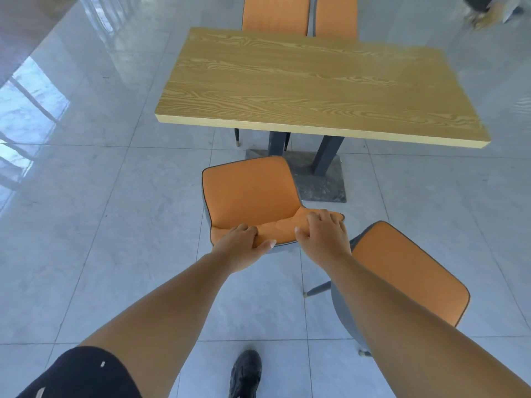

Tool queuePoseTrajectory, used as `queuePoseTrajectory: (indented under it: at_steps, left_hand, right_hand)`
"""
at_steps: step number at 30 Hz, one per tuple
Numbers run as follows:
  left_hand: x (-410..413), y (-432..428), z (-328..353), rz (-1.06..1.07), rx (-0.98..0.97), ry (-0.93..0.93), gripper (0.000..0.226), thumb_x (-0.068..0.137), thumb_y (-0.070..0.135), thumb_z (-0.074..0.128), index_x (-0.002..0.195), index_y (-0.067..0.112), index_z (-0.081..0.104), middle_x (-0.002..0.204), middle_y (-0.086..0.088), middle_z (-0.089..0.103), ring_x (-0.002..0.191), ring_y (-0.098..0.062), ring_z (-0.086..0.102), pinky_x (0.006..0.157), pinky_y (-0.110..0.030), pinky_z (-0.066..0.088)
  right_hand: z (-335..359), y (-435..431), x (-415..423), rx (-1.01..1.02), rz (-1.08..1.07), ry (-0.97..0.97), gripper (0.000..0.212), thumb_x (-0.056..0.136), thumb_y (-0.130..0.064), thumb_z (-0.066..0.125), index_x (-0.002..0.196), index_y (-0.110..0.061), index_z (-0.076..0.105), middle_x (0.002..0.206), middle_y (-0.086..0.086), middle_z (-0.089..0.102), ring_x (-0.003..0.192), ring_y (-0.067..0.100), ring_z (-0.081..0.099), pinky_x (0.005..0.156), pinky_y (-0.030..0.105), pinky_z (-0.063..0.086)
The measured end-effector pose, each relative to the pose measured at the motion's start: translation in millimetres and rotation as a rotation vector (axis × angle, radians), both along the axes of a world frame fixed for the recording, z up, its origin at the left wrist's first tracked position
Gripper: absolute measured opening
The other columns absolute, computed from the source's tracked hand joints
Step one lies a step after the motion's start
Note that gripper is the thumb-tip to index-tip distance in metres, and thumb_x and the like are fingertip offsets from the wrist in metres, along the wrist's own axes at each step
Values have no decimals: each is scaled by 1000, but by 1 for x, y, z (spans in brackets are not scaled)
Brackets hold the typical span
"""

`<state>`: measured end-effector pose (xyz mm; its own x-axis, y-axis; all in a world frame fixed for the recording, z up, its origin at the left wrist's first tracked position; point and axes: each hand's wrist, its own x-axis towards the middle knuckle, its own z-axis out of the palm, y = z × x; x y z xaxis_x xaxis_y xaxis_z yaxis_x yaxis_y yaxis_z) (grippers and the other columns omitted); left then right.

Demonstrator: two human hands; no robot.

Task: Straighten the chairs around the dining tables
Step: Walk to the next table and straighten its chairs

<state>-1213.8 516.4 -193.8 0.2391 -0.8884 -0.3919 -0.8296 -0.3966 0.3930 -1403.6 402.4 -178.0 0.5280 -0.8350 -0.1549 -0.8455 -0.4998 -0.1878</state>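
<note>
An orange chair (250, 191) with a grey shell stands on the near side of the wooden dining table (316, 87), its seat a little short of the table's edge. My left hand (244, 242) grips the top of its backrest on the left. My right hand (324, 231) holds the same backrest top on the right. A second orange chair (408, 271) stands to the right, turned askew and farther from the table. Two more orange chairs (275, 12) sit side by side at the table's far side.
The table rests on a dark grey pedestal with a stone base plate (321, 182). Glossy grey floor tiles surround everything. My black shoe (247, 374) is on the floor below the chair. A blurred object (488, 10) lies at the far right.
</note>
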Motion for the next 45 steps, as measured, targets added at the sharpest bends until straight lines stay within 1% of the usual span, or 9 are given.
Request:
queuePoseTrajectory:
  at_steps: [6, 12, 15, 19, 24, 28, 34, 40, 45]
  left_hand:
    - [-41, 1, 41, 39, 45, -136, 36, 98, 39, 46, 124, 15, 53, 121, -6, 54, 100, -23, 51, 69, -34, 39]
    - [-118, 16, 67, -16, 36, -23, 44, 100, 30, 49, 139, 10, 47, 143, -13, 47, 121, -30, 53, 91, -38, 45]
    - [-176, 22, 73, -132, 28, -15, 39, 100, 29, 50, 132, 6, 52, 137, -13, 53, 121, -31, 53, 97, -41, 45]
    - [-251, 31, 76, -251, -67, -11, 38, 99, 36, 52, 127, 11, 53, 118, -6, 54, 105, -26, 56, 87, -42, 50]
    - [-296, 37, 63, -472, -78, -129, 55, 95, 54, 52, 137, 18, 47, 136, -3, 48, 124, -25, 43, 101, -46, 42]
    - [-302, 33, 49, -634, -112, -263, 65, 89, 71, 46, 128, 20, 50, 142, -1, 43, 133, -26, 34, 110, -54, 28]
    - [-308, 10, 36, -823, -128, -254, 76, 80, 85, 38, 118, 21, 54, 122, 2, 56, 118, -22, 49, 102, -48, 36]
    - [-306, -1, 23, -891, -127, -263, 95, 70, 97, 21, 119, 23, 55, 118, 2, 59, 111, -22, 55, 96, -47, 42]
    - [-308, -3, 18, -847, -180, -301, 98, 68, 98, 17, 119, 24, 56, 116, 2, 63, 107, -22, 56, 97, -47, 41]
  right_hand:
    - [34, 23, -61, 149, -34, 52, 42, 97, -46, 47, 127, -16, 47, 124, 6, 49, 113, 25, 50, 80, 39, 47]
    - [51, 45, -167, 293, -203, -3, 26, 94, -40, 48, 93, -14, 51, 93, 5, 56, 85, 25, 58, 68, 38, 49]
    - [51, 64, -229, 277, -263, -31, 31, 92, -46, 47, 84, -18, 55, 77, 1, 56, 67, 18, 54, 55, 32, 43]
    - [39, 95, -297, 297, -244, 5, 38, 100, -48, 38, 81, -16, 50, 76, 2, 55, 71, 21, 54, 64, 36, 48]
    - [23, 135, -344, 415, -410, -81, 43, 96, -55, 32, 86, -18, 53, 90, 6, 57, 82, 29, 63, 77, 45, 55]
    - [14, 158, -357, 326, -486, -100, 53, 88, -71, 28, 96, -24, 53, 104, -2, 55, 99, 24, 53, 85, 42, 46]
    - [3, 183, -376, 229, -572, -27, 72, 77, -87, 32, 116, -30, 51, 126, -5, 53, 122, 25, 48, 102, 53, 39]
    - [-6, 184, -379, 316, -742, -216, 70, 70, -84, 52, 114, -30, 51, 127, -5, 49, 118, 22, 39, 82, 42, 49]
    - [-16, 175, -385, 287, -686, -217, 77, 68, -88, 49, 113, -27, 55, 120, -3, 51, 116, 22, 40, 81, 37, 47]
